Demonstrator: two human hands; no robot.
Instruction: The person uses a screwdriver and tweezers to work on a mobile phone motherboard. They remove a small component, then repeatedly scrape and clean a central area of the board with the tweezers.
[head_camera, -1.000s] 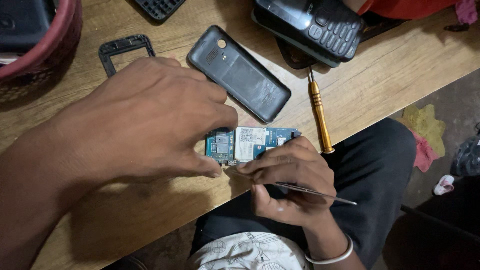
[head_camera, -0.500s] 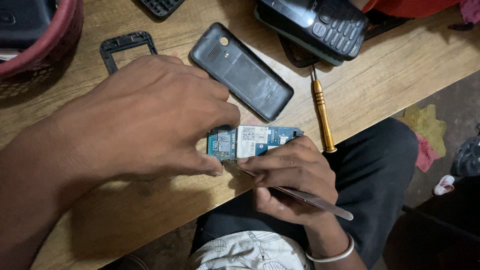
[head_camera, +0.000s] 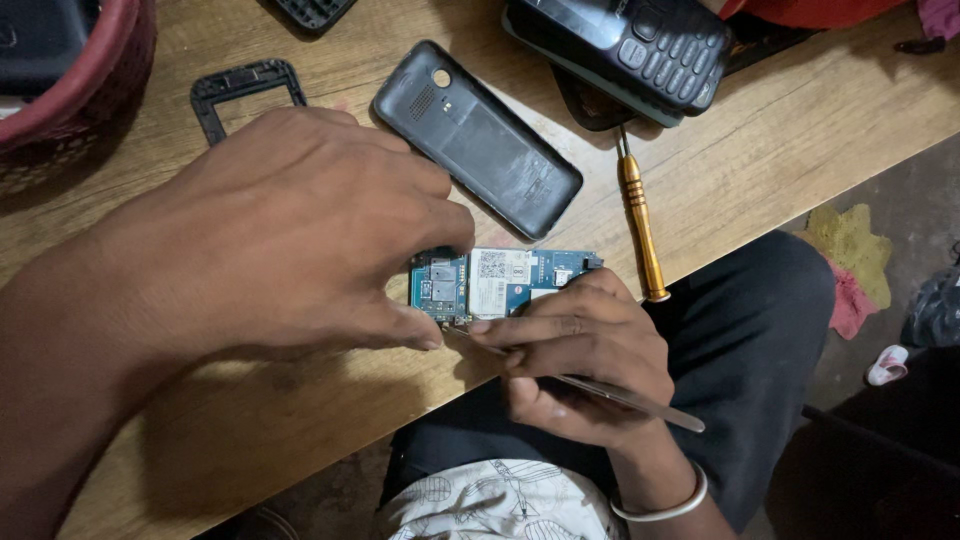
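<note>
A small blue phone circuit board (head_camera: 500, 280) lies on the wooden table (head_camera: 800, 130) near its front edge. My left hand (head_camera: 290, 230) presses down on the board's left end, thumb and fingers pinching it. My right hand (head_camera: 575, 350) grips thin metal tweezers (head_camera: 620, 397), whose tip touches the board's lower left edge. A dark grey phone back cover (head_camera: 478, 137) lies face down just beyond the board.
A gold-handled screwdriver (head_camera: 638, 225) lies to the right of the board. A dark keypad phone (head_camera: 640, 45) sits at the top right, a black plastic frame (head_camera: 240, 90) at the top left, beside a red basket (head_camera: 80, 80). My dark-trousered knee (head_camera: 740, 340) is below the table edge.
Both hands stay on the board. The tweezers have tilted slightly in my right hand. The view has shifted a little.
</note>
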